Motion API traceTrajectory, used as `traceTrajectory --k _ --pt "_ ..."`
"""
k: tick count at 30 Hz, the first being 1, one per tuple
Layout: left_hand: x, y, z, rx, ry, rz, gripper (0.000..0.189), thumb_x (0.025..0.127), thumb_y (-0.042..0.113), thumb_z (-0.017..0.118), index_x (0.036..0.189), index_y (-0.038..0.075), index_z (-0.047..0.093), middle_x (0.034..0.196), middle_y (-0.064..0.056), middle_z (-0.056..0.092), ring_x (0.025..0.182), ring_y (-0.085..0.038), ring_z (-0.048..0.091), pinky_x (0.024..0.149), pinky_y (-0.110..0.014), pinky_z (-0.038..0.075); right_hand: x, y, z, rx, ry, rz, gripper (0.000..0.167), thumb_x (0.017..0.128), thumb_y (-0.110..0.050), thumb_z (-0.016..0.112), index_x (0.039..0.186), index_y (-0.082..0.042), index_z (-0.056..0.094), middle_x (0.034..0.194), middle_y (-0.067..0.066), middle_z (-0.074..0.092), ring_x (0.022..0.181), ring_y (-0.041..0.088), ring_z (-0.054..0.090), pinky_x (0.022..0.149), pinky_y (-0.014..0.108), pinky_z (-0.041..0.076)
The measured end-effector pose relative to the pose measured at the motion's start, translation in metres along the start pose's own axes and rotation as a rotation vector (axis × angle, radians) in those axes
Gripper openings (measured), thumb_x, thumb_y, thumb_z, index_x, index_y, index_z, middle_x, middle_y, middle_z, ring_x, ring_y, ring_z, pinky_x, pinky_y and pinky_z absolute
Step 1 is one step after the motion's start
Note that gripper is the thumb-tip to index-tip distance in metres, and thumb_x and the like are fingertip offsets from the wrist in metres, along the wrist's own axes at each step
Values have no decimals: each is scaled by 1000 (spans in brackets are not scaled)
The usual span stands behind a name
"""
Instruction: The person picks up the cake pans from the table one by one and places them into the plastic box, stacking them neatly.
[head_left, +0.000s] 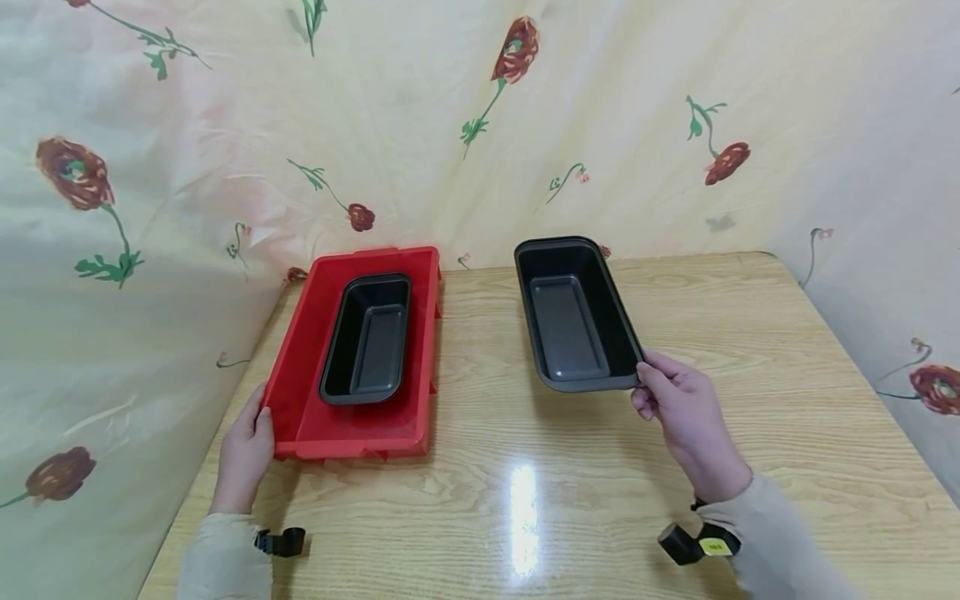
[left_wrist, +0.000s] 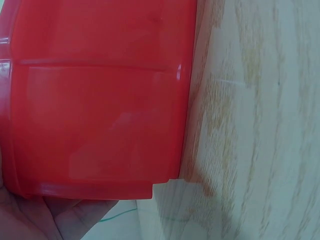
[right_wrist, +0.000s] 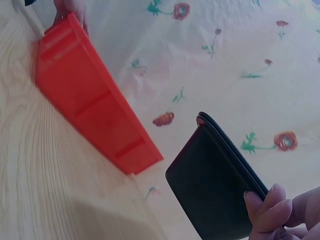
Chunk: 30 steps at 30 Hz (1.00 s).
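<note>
A black loaf pan (head_left: 566,329) is held over the right half of the table, its inside turned up toward the head camera. My right hand (head_left: 686,417) pinches its rim at the near right corner, thumb on top. In the right wrist view the pan's dark outer side (right_wrist: 212,187) shows, apart from the table. At the left, my left hand (head_left: 246,454) grips the near left corner of a shallow red plastic tray (head_left: 315,433). Inside that tray lies a second black loaf pan (head_left: 382,346), similar in shape. The left wrist view shows the tray's red outer wall (left_wrist: 100,125) and part of the hand beneath its rim.
A light wood-grain table (head_left: 480,517) spans the front. Cream flowered cloth (head_left: 420,108) stands behind it and along both sides, close beside the tray's left and far edges. Each wrist wears a small black camera on a strap.
</note>
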<state>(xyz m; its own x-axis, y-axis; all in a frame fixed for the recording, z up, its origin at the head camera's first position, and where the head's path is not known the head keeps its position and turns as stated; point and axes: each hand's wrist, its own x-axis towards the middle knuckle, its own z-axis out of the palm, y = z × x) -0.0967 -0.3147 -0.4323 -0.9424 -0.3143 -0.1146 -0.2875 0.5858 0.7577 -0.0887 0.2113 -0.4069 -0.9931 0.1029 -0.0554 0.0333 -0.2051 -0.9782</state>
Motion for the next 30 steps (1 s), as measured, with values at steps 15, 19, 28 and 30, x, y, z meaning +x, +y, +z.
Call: traceTrajectory --k 15,19,28,30 --pt "1 -2 0 2 -7 -12 51 107 24 28 157 20 20 153 -22 31 128 -42 40 103 -59 37 7 -2 54 -41 -35 36 37 100 -2 48 133 14 50 69 -2 64 53 5 54 46 16 43" --pt "1 -2 0 15 -1 -4 51 107 23 28 157 19 20 153 -22 33 126 -42 41 102 -59 38 8 -2 66 -50 -60 27 37 100 -3 47 133 11 52 72 -1 65 54 6 54 47 17 44" --pt "0 -1 1 16 -1 -6 51 107 23 28 157 19 19 153 -23 32 126 -43 42 102 -60 38 7 1 98 7 -51 47 36 99 -1 49 132 9 54 65 -2 59 52 7 53 46 16 42" --pt "0 -1 0 19 4 -1 51 107 24 27 157 20 19 153 -23 32 126 -43 41 102 -60 38 8 2 105 21 -60 41 36 98 -1 49 132 8 55 64 -1 60 52 7 53 45 16 41"
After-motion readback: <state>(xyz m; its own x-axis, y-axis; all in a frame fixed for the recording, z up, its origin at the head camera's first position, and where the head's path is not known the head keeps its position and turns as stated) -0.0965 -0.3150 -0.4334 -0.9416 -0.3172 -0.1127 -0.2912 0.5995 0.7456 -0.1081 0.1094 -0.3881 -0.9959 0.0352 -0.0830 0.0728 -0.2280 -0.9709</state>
